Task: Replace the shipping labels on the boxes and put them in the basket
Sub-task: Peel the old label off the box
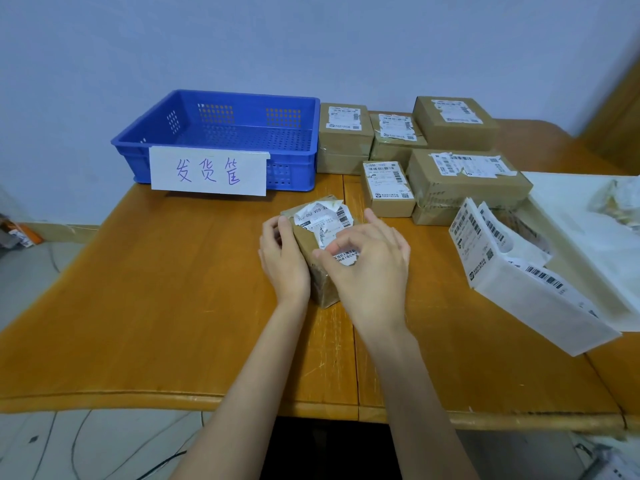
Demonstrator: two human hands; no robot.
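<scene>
A small brown cardboard box point(313, 261) stands at the middle of the wooden table point(156, 289). On its top lies a torn, crumpled white shipping label point(325, 220). My left hand point(282, 258) holds the box by its left side. My right hand point(367, 271) pinches the near part of the label between thumb and fingers. The blue perforated basket point(221, 133) with a white paper sign on its front stands empty at the back left.
Several labelled cardboard boxes point(460, 174) are stacked at the back right. To the right of my hands lies a fan-folded stack of new white labels point(512, 268), and beyond it a white sheet with crumpled paper point(616, 202). Cables run over the floor below.
</scene>
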